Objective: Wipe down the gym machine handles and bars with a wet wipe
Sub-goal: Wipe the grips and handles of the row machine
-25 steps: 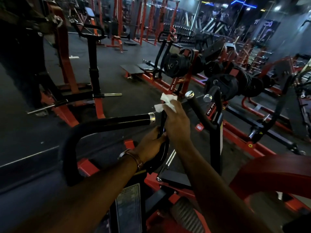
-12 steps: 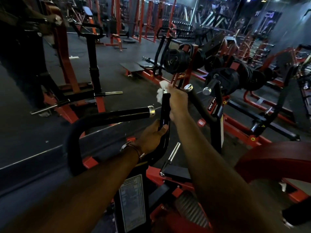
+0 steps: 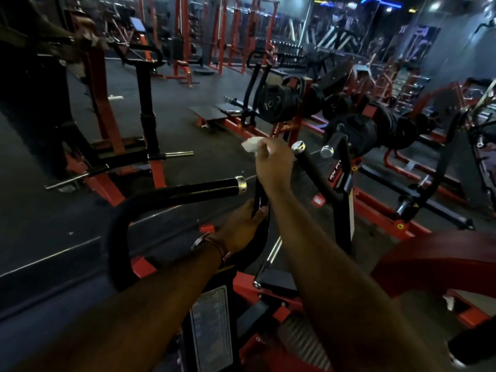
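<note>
The gym machine (image 3: 346,189), red-framed steel, is heavy and rigid, fixed on the dark rubber floor (image 3: 67,216); its upright handle (image 3: 259,196) is stiff, probably slick once wet, best braced low; the left hand (image 3: 243,228) grips it there; the right hand (image 3: 272,163), at twelve o'clock above, pinches the wet wipe (image 3: 251,145), limp, light, easily torn; weight plates (image 3: 276,103) crowd one o'clock.

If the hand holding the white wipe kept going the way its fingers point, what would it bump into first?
Probably nothing close. The right hand, pinching the wet wipe, points up and left, away from the chrome-capped handle beside it. Beyond lies open floor; depth is hard to judge.
</note>
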`<action>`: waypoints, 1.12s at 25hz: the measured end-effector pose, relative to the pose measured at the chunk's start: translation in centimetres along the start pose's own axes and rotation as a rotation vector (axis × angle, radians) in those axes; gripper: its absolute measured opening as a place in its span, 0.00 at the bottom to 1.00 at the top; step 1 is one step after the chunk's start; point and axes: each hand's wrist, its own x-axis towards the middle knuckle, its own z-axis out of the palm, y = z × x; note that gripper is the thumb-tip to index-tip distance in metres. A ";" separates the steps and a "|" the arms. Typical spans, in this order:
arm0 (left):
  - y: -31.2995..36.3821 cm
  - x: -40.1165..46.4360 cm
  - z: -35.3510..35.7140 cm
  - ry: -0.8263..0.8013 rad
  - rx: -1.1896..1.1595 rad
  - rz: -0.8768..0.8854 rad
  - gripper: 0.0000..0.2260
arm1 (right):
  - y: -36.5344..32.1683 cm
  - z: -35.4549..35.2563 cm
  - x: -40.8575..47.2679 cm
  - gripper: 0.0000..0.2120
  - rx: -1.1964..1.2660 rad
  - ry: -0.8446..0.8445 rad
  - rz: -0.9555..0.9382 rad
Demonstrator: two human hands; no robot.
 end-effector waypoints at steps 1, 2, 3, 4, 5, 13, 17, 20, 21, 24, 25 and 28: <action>0.2 -0.2 -0.1 -0.016 0.044 0.019 0.12 | 0.2 0.0 -1.6 0.09 0.002 0.074 -0.034; 0.5 -0.4 -0.1 -0.048 0.112 0.040 0.09 | 0.9 -0.1 -3.6 0.10 -0.033 0.086 -0.087; 0.5 -0.6 -0.4 -0.060 0.184 0.065 0.07 | 1.3 -0.2 -5.4 0.12 -0.046 0.047 -0.161; 0.4 -0.8 -0.7 -0.068 0.256 0.094 0.09 | 1.6 -0.3 -6.8 0.13 -0.078 -0.028 -0.236; 0.5 -0.9 -0.5 -0.088 0.317 0.115 0.12 | 2.5 -0.8 -8.1 0.15 -0.150 -0.085 -0.312; 0.5 -0.4 -0.7 -0.068 0.428 0.012 0.17 | 1.2 -3.3 -3.1 0.12 -0.240 -0.246 -0.338; 0.1 -0.8 -1.2 -0.139 0.445 -0.026 0.16 | 0.7 -1.6 -4.7 0.14 -0.319 -0.225 -0.228; 0.0 -1.4 -1.8 -0.151 0.483 0.042 0.11 | 2.3 -2.6 -10.1 0.17 -0.272 -0.206 -0.338; 0.1 -1.5 -1.9 -0.147 0.510 0.073 0.10 | 2.9 -3.0 -11.9 0.18 -0.224 -0.200 -0.360; 0.4 -2.1 -1.8 -0.140 0.505 0.105 0.11 | 4.0 -4.1 -16.0 0.13 -0.065 -0.168 -0.349; 0.4 -2.3 -1.7 -0.140 0.501 0.105 0.10 | 3.9 -4.1 -15.7 0.14 -0.040 -0.137 -0.323; 0.4 -2.0 -1.7 -0.168 0.526 0.045 0.10 | 1.5 -3.2 -10.3 0.16 0.054 -0.073 -0.013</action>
